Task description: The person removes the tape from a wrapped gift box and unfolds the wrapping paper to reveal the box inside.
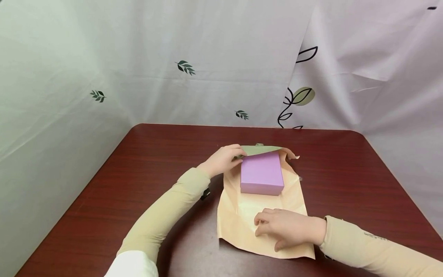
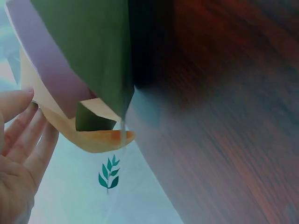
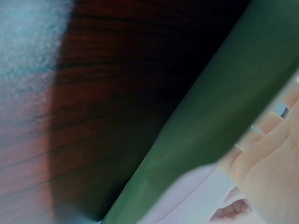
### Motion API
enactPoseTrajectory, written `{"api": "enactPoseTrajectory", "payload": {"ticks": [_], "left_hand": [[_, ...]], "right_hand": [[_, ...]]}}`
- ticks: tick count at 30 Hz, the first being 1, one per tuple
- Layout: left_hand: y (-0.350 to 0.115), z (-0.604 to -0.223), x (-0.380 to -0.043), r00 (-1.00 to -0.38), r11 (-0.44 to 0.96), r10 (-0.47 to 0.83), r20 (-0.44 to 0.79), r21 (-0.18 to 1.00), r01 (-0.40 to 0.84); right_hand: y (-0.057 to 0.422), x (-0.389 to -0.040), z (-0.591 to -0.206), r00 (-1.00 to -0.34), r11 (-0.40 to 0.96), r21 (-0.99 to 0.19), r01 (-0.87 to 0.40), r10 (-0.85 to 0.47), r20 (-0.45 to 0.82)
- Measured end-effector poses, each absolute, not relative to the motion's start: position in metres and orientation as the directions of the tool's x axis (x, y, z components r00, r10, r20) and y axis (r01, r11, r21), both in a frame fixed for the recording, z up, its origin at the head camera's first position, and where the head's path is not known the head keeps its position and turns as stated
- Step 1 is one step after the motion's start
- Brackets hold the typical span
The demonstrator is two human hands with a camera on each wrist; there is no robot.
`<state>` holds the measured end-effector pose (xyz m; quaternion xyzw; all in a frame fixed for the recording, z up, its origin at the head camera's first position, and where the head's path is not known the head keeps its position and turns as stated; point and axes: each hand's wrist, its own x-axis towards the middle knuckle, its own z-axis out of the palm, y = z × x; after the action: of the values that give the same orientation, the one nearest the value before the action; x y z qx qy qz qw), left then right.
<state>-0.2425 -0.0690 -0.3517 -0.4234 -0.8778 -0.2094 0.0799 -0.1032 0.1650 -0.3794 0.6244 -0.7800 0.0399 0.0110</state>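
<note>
A purple box (image 1: 262,171) lies on the far half of a sheet of wrapping paper (image 1: 235,227), peach on its upper side and green beneath. The paper's far edge is folded up, its green flap (image 1: 259,150) leaning over the back of the box. At the box's far left corner my left hand (image 1: 221,159) pinches the paper between thumb and fingers; the left wrist view shows the thumb (image 2: 18,100) at the paper's edge. My right hand (image 1: 288,227), fingers loosely bent, is over the near right part of the sheet and holds nothing.
The dark red wooden table (image 1: 138,169) extends around the paper on all sides. White cloth with leaf prints (image 1: 207,50) hangs behind it and along both sides. The paper's far right corner (image 1: 292,154) curls upward.
</note>
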Motion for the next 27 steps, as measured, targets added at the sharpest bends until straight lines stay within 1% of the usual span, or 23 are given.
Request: {"api": "enactPoseTrajectory", "payload": {"ticks": [2, 8, 12, 14, 17, 21, 23, 27], "left_hand": [[-0.067, -0.352, -0.247, -0.644, 0.567, 0.694, 0.32, 0.308, 0.764], [-0.062, -0.353, -0.261, -0.716, 0.616, 0.628, 0.305, 0.367, 0.697], [-0.059, -0.354, -0.272, -0.73, 0.625, 0.596, 0.335, 0.377, 0.684], [-0.057, -0.354, -0.277, -0.735, 0.649, 0.587, 0.341, 0.344, 0.678], [-0.056, -0.354, -0.284, -0.734, 0.698, 0.593, 0.33, 0.243, 0.673], [-0.057, -0.357, -0.288, -0.729, 0.731, 0.629, 0.27, 0.112, 0.673], [-0.058, -0.359, -0.289, -0.748, 0.751, 0.63, 0.21, 0.08, 0.655], [-0.061, -0.364, -0.286, -0.809, 0.806, 0.579, 0.106, 0.074, 0.587]], "right_hand": [[0.165, -0.103, -0.38, -0.221, 0.218, -0.048, -0.975, -0.973, 0.068], [0.164, -0.104, -0.38, -0.225, 0.222, -0.055, -0.974, -0.972, 0.061], [0.164, -0.104, -0.38, -0.221, 0.218, -0.055, -0.974, -0.973, 0.064], [0.164, -0.105, -0.381, -0.219, 0.215, -0.057, -0.975, -0.973, 0.071], [0.164, -0.105, -0.382, -0.215, 0.21, -0.059, -0.976, -0.973, 0.08], [0.165, -0.105, -0.382, -0.212, 0.207, -0.063, -0.976, -0.974, 0.085], [0.166, -0.106, -0.382, -0.217, 0.21, -0.082, -0.974, -0.973, 0.083], [0.172, -0.112, -0.374, -0.24, 0.221, -0.157, -0.963, -0.964, 0.113]]}}
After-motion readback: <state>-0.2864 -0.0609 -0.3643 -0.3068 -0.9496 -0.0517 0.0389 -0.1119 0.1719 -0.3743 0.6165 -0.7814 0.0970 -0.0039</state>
